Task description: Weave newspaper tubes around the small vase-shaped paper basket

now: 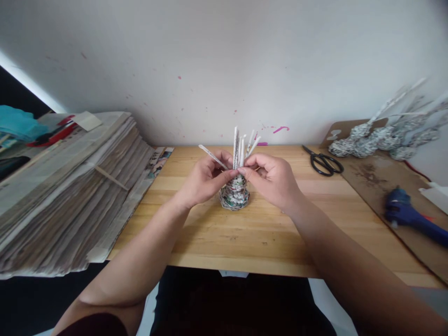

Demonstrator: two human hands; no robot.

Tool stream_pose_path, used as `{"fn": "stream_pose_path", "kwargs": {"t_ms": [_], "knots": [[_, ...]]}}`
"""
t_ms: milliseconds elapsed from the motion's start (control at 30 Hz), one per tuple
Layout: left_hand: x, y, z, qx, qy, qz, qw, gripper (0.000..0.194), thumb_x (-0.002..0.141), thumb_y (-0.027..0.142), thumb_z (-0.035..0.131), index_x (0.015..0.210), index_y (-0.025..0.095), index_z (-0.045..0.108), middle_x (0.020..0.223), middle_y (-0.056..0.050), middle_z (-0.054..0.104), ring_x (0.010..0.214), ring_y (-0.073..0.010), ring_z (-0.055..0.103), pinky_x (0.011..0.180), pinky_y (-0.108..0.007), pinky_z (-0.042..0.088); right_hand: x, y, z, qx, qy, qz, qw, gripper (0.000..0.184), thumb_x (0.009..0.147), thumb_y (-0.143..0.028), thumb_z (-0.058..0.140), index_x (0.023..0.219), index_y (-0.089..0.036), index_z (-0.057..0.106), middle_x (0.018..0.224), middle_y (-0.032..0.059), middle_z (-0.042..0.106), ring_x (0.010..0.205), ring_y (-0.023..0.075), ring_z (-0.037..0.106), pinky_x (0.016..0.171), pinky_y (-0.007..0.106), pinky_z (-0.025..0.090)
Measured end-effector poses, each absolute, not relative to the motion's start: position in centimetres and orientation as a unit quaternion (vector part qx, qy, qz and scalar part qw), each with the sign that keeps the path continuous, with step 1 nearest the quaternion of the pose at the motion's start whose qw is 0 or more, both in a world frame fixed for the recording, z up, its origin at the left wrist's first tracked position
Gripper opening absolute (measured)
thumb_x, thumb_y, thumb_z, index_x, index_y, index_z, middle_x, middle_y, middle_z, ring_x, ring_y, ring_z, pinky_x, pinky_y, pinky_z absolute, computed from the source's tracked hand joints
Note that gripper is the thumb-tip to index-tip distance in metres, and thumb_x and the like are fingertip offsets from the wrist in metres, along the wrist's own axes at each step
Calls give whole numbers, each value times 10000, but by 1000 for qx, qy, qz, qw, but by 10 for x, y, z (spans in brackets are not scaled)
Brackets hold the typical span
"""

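A small basket woven from rolled newspaper tubes (234, 196) stands on the wooden table (266, 233), with several loose paper tubes (241, 144) sticking up from its top. My left hand (206, 179) and my right hand (271, 179) meet just above it. Both hands are closed, their fingertips pinching the tubes at the basket's rim. One tube (213, 156) slants up to the left from my left fingers.
A tall stack of newspapers (66, 186) fills the left side. Black scissors (324, 162) lie at the back right, beside a brown board (381, 182) bearing finished woven pieces (381, 137) and a blue glue gun (413, 217). A white wall stands behind.
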State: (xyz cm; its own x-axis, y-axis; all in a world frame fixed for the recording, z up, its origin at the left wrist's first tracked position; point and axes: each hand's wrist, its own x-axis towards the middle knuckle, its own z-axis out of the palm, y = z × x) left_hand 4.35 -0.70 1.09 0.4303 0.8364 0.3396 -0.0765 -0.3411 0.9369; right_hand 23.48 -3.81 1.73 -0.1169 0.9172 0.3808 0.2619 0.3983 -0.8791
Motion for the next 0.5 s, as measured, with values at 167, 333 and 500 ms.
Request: {"fn": "stream_pose_path", "kwargs": {"t_ms": [167,333,500], "knots": [[43,-4,12,668,287,450,518,466,704,256,922,1036,180,604,989,-27,690,730,-100,658,673,-238,566,232,-40,14,-451,-681,272,508,134,880,-294,710,786,-212,661,702,-16,684,533,93,514,518,264,410],[41,-1,15,629,321,477,523,498,624,253,977,898,167,570,820,20,662,666,-89,643,652,-231,568,232,-39,12,-445,-667,307,512,141,893,-324,690,827,-208,646,753,10,705,601,117,590,545,264,449],[41,-2,15,648,320,458,518,277,799,334,858,921,127,720,843,-41,750,739,-116,691,729,-260,592,232,-39,12,-455,-647,322,520,146,883,-333,700,836,-203,652,724,6,699,563,108,571,508,253,425]]}}
